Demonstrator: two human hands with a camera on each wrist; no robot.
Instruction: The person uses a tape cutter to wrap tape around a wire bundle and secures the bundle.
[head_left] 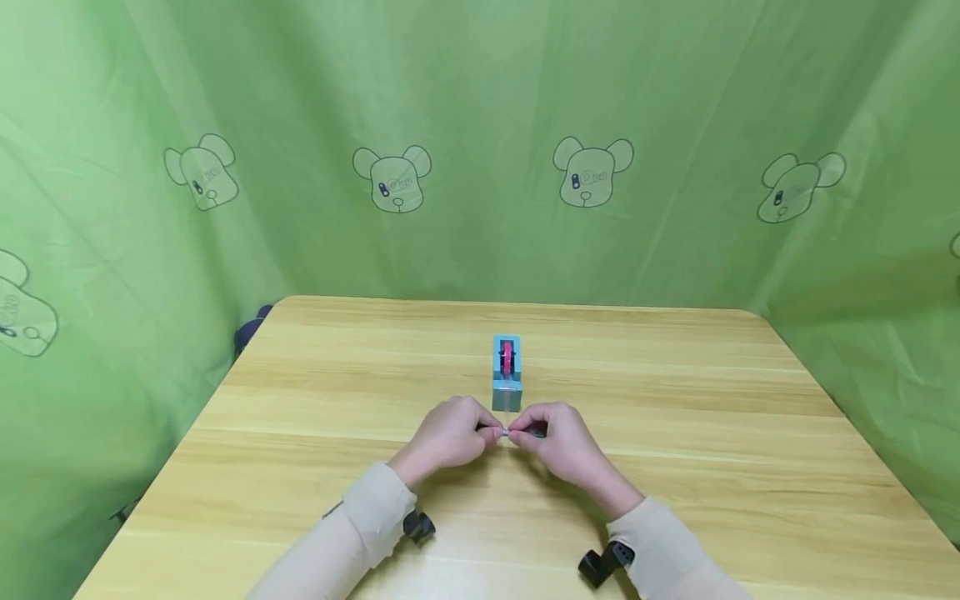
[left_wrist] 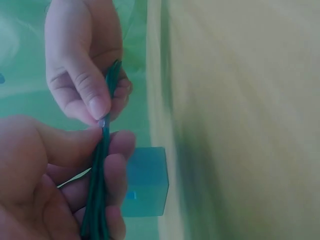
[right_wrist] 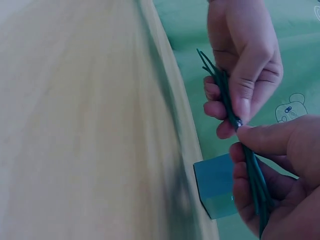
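A bundle of thin dark green strands, like wires or cords (left_wrist: pixel 96 195), is stretched between both hands. The left hand (head_left: pixel 452 433) pinches it with thumb and fingers close to its middle. From the other side the right hand (head_left: pixel 564 446) pinches it too, the thumb tips of both hands almost meeting. Between them, a shiny clear band (right_wrist: pixel 239 123) sits around the strands. A blue tape dispenser (head_left: pixel 497 398) stands just beyond the hands, a pink roll core (head_left: pixel 507 358) inside it. What looks like a clear strip runs from its front edge toward the bundle. Fingers hide parts of the strands.
The wooden table (head_left: pixel 300 400) extends widely on both sides of the hands. Green curtains (head_left: pixel 480 242) with bear-head drawings hang behind and beside it. A dark purple object (head_left: pixel 250 332) shows past the table's far left corner.
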